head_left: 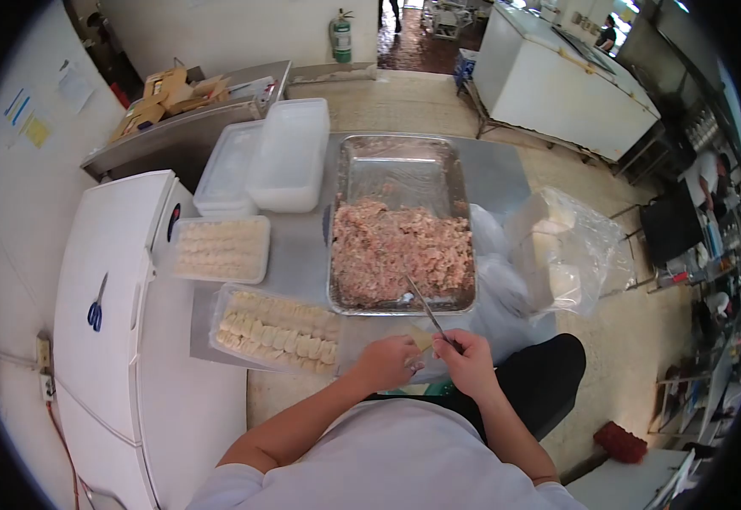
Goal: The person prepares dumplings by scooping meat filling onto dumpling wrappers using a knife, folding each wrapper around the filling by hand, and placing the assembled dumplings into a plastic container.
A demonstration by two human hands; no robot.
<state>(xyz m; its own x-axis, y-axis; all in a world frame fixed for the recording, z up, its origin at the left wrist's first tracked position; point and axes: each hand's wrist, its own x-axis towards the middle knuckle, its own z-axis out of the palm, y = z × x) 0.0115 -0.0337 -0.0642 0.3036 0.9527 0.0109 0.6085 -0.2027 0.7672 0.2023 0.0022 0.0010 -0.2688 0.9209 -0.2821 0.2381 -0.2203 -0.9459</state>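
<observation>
Left hand: left hand (387, 364) low over the near table edge, fingers curled, fingertips by the wrapper; can't tell if they pinch it. Ring on one finger.
Right hand: right hand (470, 361) just beside the left, fingers closed around the near end of the tool.
Tool: thin metal tool (425, 308), slanting up and left from the right hand; far end over the meat, can't tell if touching.
Wrapper: pale wrapper (421, 337) between the hands, partly hidden by fingers.
Meat: ground meat (400, 246) with light bits mixed in, filling the near part of the pan.
Pan: deep metal pan (344, 166), mid-table; far part bare with smears.
Near tub: tub (216, 340) left of the pan's near corner, pale folded pieces in rows.
Second tub: smaller tub (261, 270) beyond it, more pale rows inside.
Stacked tubs: clear stacked tubs (289, 157) at the table's far left.
Bag: clear bag (567, 246) right of the pan, pale blocks inside.
Table: grey table (494, 170) under the pan and tubs.
Left side: white fridge (98, 340), scissors (96, 304) on it.
Back: white freezer (549, 89), extinguisher (341, 38) by the wall.
</observation>
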